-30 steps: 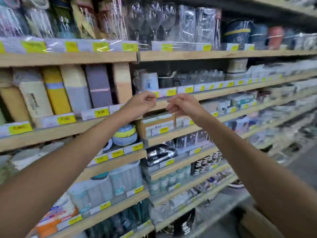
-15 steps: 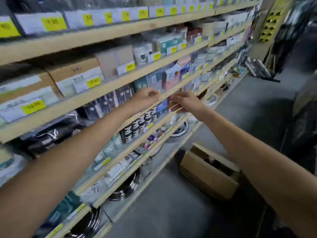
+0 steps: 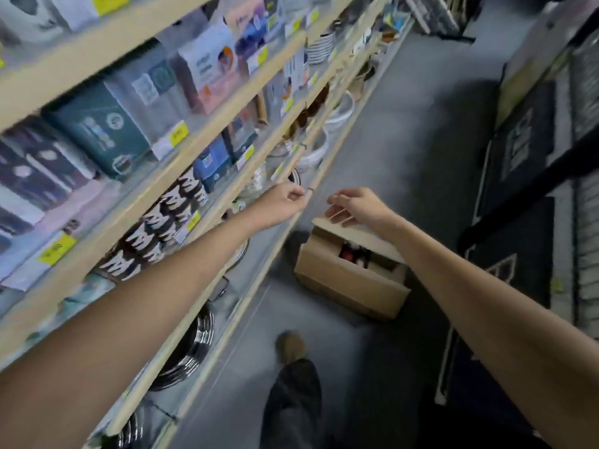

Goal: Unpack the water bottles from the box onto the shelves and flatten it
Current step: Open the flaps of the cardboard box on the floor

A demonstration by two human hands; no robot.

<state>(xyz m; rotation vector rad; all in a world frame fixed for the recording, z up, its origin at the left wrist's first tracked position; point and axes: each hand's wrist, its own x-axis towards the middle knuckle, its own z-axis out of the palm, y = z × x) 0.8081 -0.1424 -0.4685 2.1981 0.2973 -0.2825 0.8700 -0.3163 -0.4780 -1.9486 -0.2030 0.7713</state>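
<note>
Box (image 3: 351,281) sits open on the floor (image 3: 405,131), right of the shelves (image 3: 97,53), with dark water bottles (image 3: 355,254) showing inside. Both hands hang above it, empty: left hand (image 3: 287,199) loosely curled, right hand (image 3: 355,207) slack-fingered. Unpacking looks barely started; next calls for bending down to grip a bottle.

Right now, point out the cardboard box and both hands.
cardboard box (image 3: 350,282): head view, on its front wall.
left hand (image 3: 282,202): head view, middle of the hand.
right hand (image 3: 360,206): head view, middle of the hand.
</note>
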